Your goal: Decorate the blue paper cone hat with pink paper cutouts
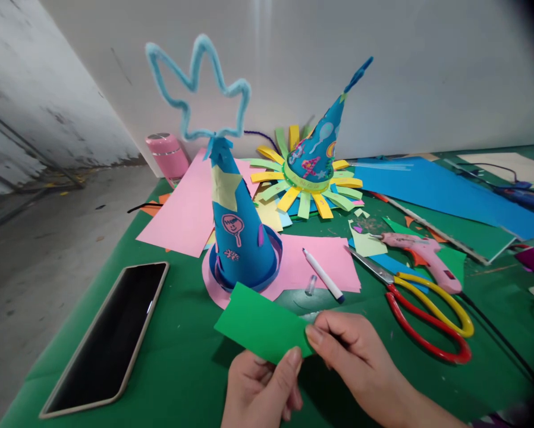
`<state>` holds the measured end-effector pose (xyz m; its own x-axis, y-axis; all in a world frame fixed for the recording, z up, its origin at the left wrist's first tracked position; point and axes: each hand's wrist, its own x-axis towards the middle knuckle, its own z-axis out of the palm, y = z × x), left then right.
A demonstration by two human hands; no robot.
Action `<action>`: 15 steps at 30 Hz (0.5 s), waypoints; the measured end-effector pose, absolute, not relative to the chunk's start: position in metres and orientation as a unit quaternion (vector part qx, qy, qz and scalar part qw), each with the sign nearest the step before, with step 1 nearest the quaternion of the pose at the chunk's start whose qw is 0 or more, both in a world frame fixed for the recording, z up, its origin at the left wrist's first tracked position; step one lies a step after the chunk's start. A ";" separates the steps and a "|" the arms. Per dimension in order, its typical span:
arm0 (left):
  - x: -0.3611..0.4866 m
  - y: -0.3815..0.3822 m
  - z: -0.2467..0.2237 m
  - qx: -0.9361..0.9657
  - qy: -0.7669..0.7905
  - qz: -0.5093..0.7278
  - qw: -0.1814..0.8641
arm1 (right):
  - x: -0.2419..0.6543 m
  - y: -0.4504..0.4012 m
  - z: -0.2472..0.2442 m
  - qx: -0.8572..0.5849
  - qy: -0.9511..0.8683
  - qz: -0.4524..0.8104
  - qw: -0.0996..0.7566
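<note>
**Green card held in both hands above a craft-strewn surface**

Green card, a flat matte rectangular strip, is held just above the surface, tilted so its face turns up toward the camera. The left hand pinches its near edge, thumb pressed on top. The right hand pinches the right end between thumb and forefinger; a small clear item seems tucked under those fingers, but what it is cannot be told. Holding at two points likely keeps the thin sheet taut and level.

Directly behind stands a blue paper cone hat on pink paper, upright on its brim and topped by a fuzzy light-blue pipe-cleaner star. A second cone hat sits further back on a ring of yellow and green paper strips.

To the right, within reach, lie a white marker, uncapped, red-and-yellow-handled scissors and a pink glue gun. A dark glossy phone lies flat to the left, well apart.
</note>
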<state>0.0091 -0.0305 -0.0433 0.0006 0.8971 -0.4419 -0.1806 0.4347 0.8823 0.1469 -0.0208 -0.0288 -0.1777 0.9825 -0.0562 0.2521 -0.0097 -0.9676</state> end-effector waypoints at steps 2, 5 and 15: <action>0.011 -0.030 -0.041 0.308 0.573 0.434 0.623 | 0.146 -0.021 -0.029 -0.519 -0.588 0.490 0.381; 0.013 -0.030 -0.037 0.301 0.585 0.447 0.606 | 0.145 -0.019 -0.031 -0.515 -0.563 0.532 0.367; 0.008 -0.029 -0.038 0.327 0.552 0.431 0.635 | 0.150 -0.017 -0.034 -0.498 -0.573 0.563 0.327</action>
